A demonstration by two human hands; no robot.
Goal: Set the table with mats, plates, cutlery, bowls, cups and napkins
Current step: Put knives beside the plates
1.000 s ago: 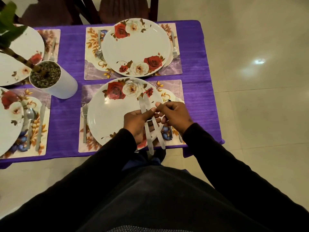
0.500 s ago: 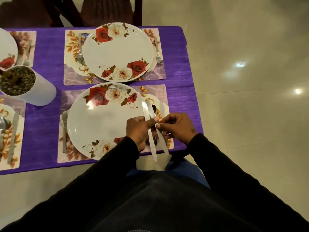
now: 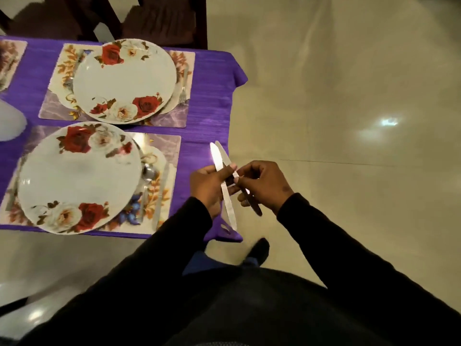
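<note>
Left hand [image 3: 208, 188] curled round two table knives [image 3: 222, 179], thumb pressed across them, blades pointing up and away past the table's right edge. Right hand [image 3: 265, 186] close beside it, fingertips pinching the darker-handled knife of the pair, handle angled down toward the body. Both knives silver, long, crossed slightly at the grip, tips side by side. Just left of the hands, a near placemat [image 3: 163, 156] bearing a white rose-patterned plate [image 3: 74, 176], with a spoon [image 3: 147, 181] and another knife [image 3: 161, 196] lying right of that plate. Beyond, a second placemat [image 3: 59, 71] under a matching plate [image 3: 124, 78], a fork [image 3: 184, 83] along its right side. All on a purple tablecloth [image 3: 212, 101].
</note>
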